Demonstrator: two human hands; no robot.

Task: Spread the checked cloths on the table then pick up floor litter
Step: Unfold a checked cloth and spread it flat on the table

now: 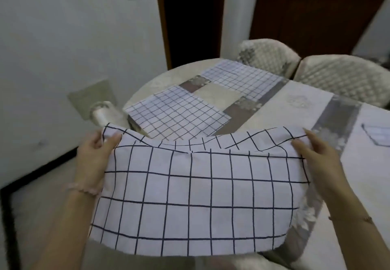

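A white cloth with a dark checked grid (196,193) hangs in the air in front of me, over the near end of the table (280,105). My left hand (92,155) pinches its upper left corner and my right hand (316,151) pinches its upper right corner. The top edge sags between them. Two more checked cloths lie flat on the table: one (179,111) at the near left end, one (242,78) farther back. The corner of another checked cloth (377,135) shows at the right edge.
Two padded chairs (268,56) (346,77) stand behind the table. A white jug-like container (101,113) sits on the floor left of the table, near the wall. A dark doorway (190,16) and a wooden cabinet (312,16) are at the back.
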